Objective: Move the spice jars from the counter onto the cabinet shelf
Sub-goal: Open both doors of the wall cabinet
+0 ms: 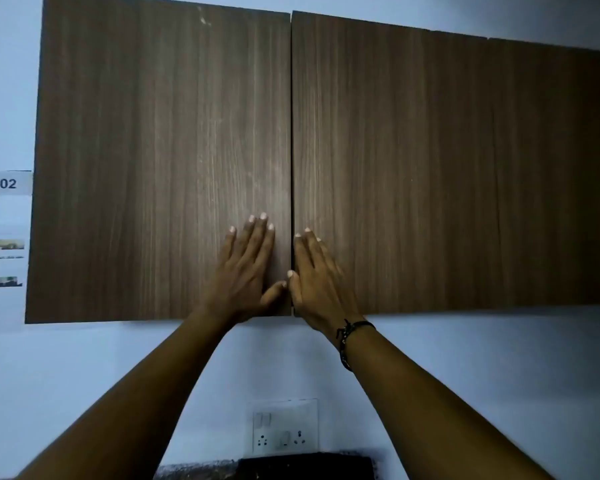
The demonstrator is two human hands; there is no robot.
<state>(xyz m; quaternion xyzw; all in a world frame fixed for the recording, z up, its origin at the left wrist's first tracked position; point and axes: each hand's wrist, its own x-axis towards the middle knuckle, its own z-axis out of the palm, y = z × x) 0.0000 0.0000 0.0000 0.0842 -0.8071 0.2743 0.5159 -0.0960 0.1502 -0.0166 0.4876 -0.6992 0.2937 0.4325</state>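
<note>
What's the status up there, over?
Left hand and right hand flat on closed cabinet doors. No spice jars in view. Doors block the shelf.

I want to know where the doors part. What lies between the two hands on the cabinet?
In the head view, only the narrow vertical seam between the left door and right door runs between the left hand and right hand; their thumbs nearly meet across it.

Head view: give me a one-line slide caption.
Left hand and right hand flat on closed cabinet doors, either side of the seam.
</note>
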